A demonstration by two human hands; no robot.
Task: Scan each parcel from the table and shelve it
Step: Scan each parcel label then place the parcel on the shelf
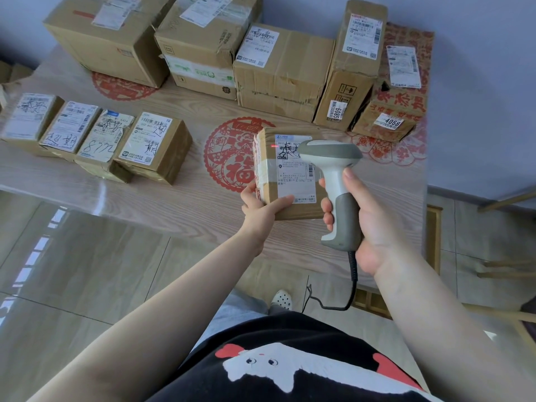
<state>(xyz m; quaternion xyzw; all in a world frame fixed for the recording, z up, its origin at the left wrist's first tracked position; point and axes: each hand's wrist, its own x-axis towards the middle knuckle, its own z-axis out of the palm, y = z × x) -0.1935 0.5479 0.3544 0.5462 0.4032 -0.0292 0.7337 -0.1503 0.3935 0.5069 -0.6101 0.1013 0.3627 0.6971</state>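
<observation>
Scanning is the step I judge to be in hand; my left hand grips the small parcel by its near left corner, thumb across the label, the box tilted up above the table; my right hand is clenched round the scanner handle, its head just beside the label, a red dot showing beyond my left thumb; next, I reckon, the beam must cross the barcode, then the parcel goes to a shelf, none in view.

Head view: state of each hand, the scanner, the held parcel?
Left hand: grips the held parcel's near corner.
Held parcel: label up, red scan line on it.
Barcode scanner: aimed at the label.
Right hand: grips scanner handle.
</observation>
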